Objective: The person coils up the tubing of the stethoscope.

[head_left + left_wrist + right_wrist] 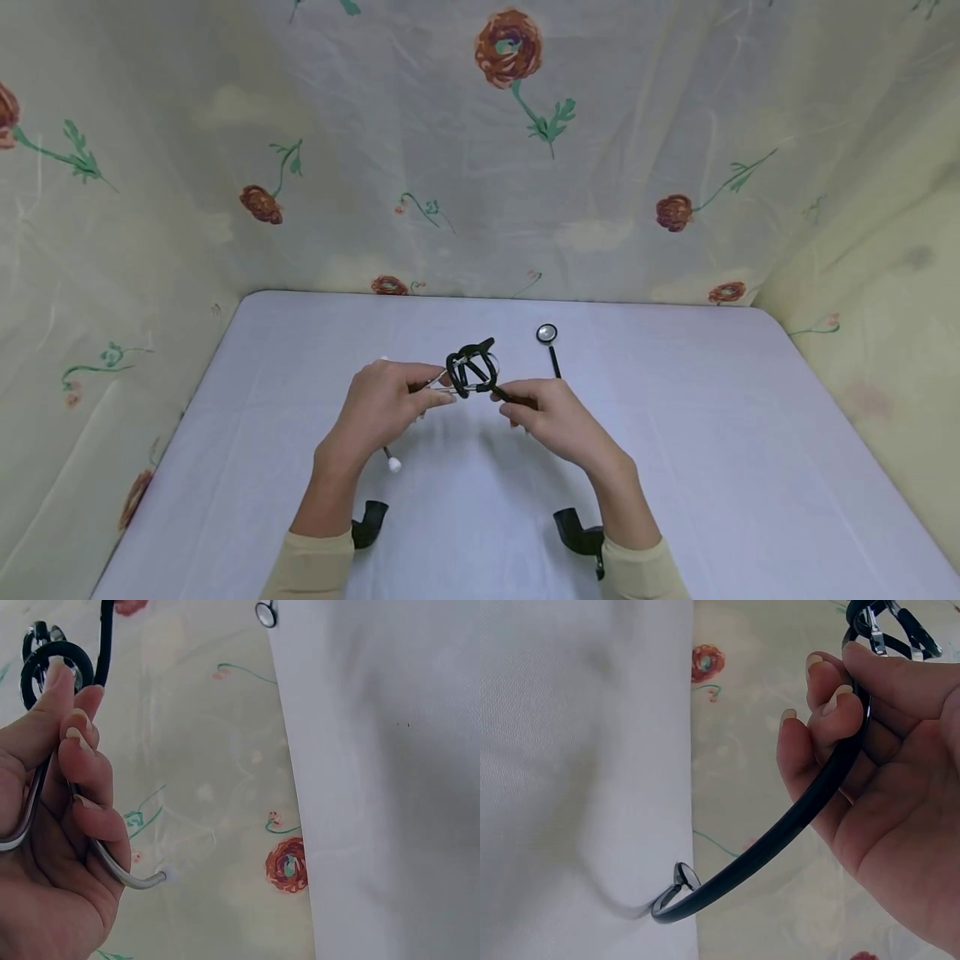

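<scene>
Working lightly looks best — the left grip (386,406) is curled round the metal tubes (129,880), the right grip (551,415) pinches the hose (769,846), and the stethoscope (476,369) sits looped between them — so ease slack evenly, minding the disc (547,334) beyond the right grip.

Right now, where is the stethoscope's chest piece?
In the head view, the chest piece shows right of center, just beyond the right hand, toward the far edge of the white table.

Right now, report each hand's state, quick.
Left hand: closed, holding the coiled black-and-silver stethoscope by its curved metal ear tubes.
Right hand: closed, holding the stethoscope's black flexible tube.
</scene>
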A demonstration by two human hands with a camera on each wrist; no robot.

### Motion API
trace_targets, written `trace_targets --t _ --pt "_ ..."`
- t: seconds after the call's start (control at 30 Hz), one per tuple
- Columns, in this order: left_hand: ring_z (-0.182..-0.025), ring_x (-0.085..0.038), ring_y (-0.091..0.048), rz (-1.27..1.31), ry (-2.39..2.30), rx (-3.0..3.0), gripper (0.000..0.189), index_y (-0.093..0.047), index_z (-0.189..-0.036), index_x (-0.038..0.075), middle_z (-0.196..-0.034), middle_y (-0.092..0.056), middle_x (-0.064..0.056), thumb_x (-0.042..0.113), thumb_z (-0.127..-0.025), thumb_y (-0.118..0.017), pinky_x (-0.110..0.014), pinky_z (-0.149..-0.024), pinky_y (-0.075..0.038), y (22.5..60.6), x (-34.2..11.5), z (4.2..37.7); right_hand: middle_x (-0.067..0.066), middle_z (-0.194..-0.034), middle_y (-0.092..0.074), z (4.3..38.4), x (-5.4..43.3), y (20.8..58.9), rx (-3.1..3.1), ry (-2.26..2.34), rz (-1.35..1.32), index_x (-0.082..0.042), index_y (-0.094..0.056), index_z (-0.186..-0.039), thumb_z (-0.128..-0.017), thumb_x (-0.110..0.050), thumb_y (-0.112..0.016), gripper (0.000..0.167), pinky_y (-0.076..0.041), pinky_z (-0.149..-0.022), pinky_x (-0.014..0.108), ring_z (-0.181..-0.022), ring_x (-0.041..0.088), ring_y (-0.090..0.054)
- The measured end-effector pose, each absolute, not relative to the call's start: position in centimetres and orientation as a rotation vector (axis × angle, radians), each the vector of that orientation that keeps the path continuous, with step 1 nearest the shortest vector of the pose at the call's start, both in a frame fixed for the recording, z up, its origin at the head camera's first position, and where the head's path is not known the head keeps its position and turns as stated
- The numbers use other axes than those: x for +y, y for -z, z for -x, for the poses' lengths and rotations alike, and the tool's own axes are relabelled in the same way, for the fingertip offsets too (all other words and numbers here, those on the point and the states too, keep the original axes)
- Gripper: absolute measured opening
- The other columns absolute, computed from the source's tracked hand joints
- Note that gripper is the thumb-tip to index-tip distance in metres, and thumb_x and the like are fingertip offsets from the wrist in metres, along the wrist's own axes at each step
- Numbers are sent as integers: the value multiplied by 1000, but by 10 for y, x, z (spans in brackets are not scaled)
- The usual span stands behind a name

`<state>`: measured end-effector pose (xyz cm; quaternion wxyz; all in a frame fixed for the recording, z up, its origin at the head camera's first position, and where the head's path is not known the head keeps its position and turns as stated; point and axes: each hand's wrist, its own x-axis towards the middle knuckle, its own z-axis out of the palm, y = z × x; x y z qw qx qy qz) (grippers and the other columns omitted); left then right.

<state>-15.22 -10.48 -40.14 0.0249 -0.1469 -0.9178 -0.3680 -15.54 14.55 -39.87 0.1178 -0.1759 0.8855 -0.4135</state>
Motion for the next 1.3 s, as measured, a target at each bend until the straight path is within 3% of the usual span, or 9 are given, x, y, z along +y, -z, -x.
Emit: trace_targets --t 0.3,0.8,1.07,1.3 --pt "-55 -3 -57 384 1096 -2839 11 -76 -97 39 -58 -61 18 41 -87 -74 -30 -62 -40 404 -105 155 0 -81 -66 153 146 398 2561 1195 511 -12 -73 -114 -96 -12 -61 21 -47 -65 30 -76 21 -59" --pt "-55 -10 -48 272 975 -2816 17 -76 -101 33 -59 -63 9 43 -88 -72 -29 -57 -35 407 -112 157 7 -100 -74 149 147 392 2508 1131 568 -9 -73 -117 -94 -12 -64 24 -50 -64 30 -77 18 -62" --pt "-56 -12 -47 184 822 -2808 21 -77 -100 27 -60 -63 8 43 -87 -73 -29 -53 -32 408 -117 160 0 -89 -72 145 148 388 2498 1086 633 -11 -73 -116 -96 -14 -63 23 -49 -65 28 -76 15 -60" --pt "-56 -12 -46 199 821 -2797 18 -76 -95 29 -56 -57 9 45 -86 -73 -29 -52 -32 409 -116 162 1 -93 -73 142 149 387 2481 1070 668 -14 -73 -116 -96 -15 -63 23 -49 -67 27 -77 13 -59"
